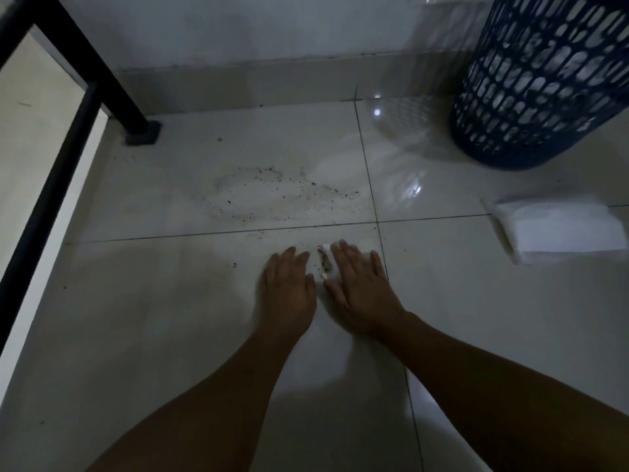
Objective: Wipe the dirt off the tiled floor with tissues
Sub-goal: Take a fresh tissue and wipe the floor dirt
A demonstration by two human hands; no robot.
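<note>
**Head view: dirt being gathered into a tissue, most of the patch not yet wiped**

Both hands lie flat on the tiled floor (163, 318), side by side near its middle, just on the near side of a grout line (170, 236). The right hand (362, 289) presses a crumpled tissue (325, 248) against the tile. Its fingers (347, 253) are straight and slightly spread, and white paper shows past the fingertips and along the thumb side. The left hand (287, 287) lies flat just beside it, fingers (291, 258) straight and close together, holding nothing I can make out (whether its edge rests on the tissue is hard to tell in the dim light). Between the two hands, dark crumbs (325, 265) sit bunched on the paper.

The step in hand looks like herding loosened dirt into the tissue. The job seems early. A wide ring of dark specks (272, 195) lies on the next tile toward the wall edge, apart from the hands, with stray specks toward the left edge. Spare tissues (558, 229) lie by the floor's right edge, near a blue basket (544, 83).

Next, the tissue probably needs folding around its load so nothing spills. After that comes a fresh pass over the ring, pressing evenly and drawing the specks inward.
</note>
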